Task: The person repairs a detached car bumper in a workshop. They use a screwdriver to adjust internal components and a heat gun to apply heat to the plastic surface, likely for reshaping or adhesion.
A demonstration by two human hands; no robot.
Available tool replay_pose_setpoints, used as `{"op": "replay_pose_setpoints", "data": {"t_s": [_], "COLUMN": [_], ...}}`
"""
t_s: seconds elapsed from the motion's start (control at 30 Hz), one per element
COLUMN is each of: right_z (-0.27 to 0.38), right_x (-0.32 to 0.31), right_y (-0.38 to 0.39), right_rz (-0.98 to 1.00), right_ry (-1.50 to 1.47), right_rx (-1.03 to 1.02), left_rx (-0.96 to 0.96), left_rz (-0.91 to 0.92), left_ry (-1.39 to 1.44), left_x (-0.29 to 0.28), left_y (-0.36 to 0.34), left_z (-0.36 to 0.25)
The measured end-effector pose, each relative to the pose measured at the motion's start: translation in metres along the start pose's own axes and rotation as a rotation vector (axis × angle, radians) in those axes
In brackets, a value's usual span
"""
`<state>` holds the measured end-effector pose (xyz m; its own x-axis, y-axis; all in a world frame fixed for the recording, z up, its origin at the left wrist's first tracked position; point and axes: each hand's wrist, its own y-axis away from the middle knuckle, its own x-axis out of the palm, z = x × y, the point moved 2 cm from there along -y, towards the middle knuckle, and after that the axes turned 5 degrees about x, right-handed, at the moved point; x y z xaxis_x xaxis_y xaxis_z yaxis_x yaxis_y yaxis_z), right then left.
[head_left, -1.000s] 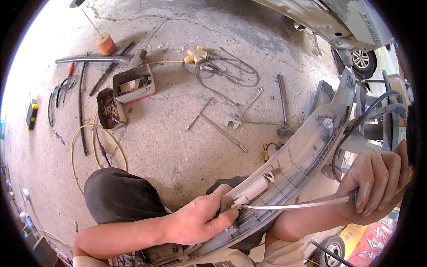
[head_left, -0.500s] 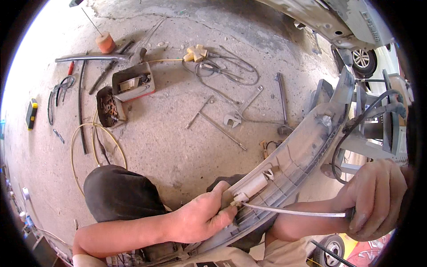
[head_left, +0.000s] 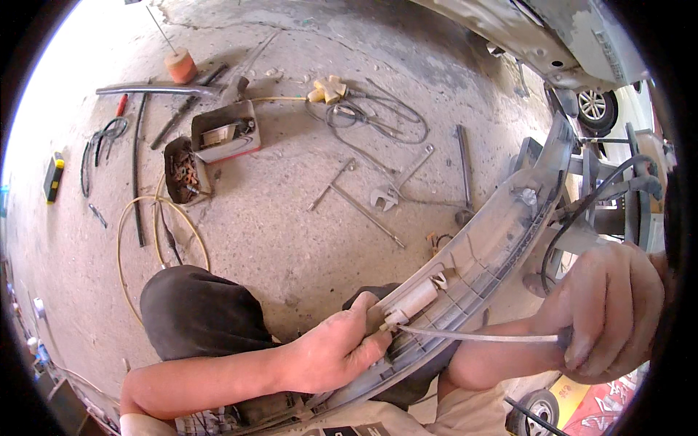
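Note:
A long curved grey plastic trim panel [head_left: 502, 247] with a ribbed back lies diagonally across my lap. My left hand [head_left: 342, 341] grips the panel beside an off-white plastic fitting [head_left: 416, 299] with a metal clip at its upper end. My right hand [head_left: 600, 312] is wrapped round the dark handle of a long, flat-bladed tool [head_left: 487, 336]; the blade's tip touches the fitting's lower end near my left fingertips. My dark-clad knee [head_left: 193, 309] is below the floor tools, at left.
Two open boxes [head_left: 225, 149] of parts, a hose [head_left: 127, 240], bars, cables, an adjustable wrench [head_left: 385, 192] and a T-handle [head_left: 363, 214] lie on the concrete floor. A car body [head_left: 582, 43], metal stands [head_left: 611, 218] and a loose wheel [head_left: 531, 414] line the right side.
My right hand shifted down, then slightly back up, with the tool; its blade stays at the fitting. My left hand keeps its grip. The whole view has shifted slightly.

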<state>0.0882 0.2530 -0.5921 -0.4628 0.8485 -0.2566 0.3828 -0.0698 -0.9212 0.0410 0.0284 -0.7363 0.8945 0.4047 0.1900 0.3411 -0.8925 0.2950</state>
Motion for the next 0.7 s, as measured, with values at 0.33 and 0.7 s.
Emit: {"op": "replay_pose_setpoints", "data": {"t_s": [0.33,0.7], "right_z": [0.004,0.001], "right_x": [-0.001,0.024], "right_y": [0.001,0.007], "right_rz": [0.051,0.307], "right_ry": [0.048,0.785], "right_rx": [-0.029,-0.129], "left_rx": [-0.017,-0.009], "left_rz": [0.014,0.010], "left_ry": [-0.010,-0.020], "left_x": [0.003,0.003], "left_y": [0.001,0.001], "left_z": [-0.002,-0.003]}}
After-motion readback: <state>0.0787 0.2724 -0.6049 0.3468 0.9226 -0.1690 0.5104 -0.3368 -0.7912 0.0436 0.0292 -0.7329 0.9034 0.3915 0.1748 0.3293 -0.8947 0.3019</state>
